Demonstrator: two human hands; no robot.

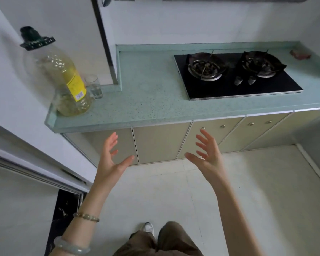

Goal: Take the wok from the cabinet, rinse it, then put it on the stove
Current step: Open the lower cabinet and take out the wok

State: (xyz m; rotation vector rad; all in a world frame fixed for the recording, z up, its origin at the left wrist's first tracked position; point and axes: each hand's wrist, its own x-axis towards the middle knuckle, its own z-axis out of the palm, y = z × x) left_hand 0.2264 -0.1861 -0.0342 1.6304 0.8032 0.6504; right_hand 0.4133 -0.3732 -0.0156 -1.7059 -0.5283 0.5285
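Before the closed cabinet doors (161,143), you are raising your left hand (110,161) and right hand (209,156) with fingers spread, palms facing each other, gripping nothing. Above them, the stove (236,85) is lying lengthwise along the countertop (146,100), burners bare, with an oil bottle (67,80) standing at the left end. No wok is showing.

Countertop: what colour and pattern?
Pale mint green with fine dark speckles; the countertop shows clearly in the head view, the only one.
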